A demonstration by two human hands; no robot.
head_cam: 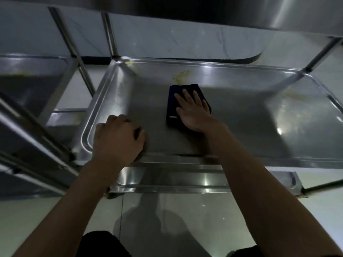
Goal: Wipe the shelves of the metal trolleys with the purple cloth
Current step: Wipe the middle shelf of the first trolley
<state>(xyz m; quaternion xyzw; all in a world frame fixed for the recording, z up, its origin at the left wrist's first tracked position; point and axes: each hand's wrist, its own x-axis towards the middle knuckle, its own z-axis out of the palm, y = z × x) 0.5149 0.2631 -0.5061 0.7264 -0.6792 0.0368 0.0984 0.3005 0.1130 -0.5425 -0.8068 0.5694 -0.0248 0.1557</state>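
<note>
On middle shelf [232, 115]: my right hand [193, 110] presses purple cloth [171, 106] flat, fingers straight, below yellow stain [181, 75]. Left hand [118, 138] curls over front rim, steadying the trolley.

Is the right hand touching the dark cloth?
Touching. The head view shows the right hand lying flat on the cloth, fingers spread.

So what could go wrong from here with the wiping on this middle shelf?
The yellowish stain lies just beyond the purple cloth, so a short stroke may miss it. The right hand presses flat-fingered on the cloth, which could slip out. The left hand only rests at the shelf front edge, so the trolley might shift.
</note>
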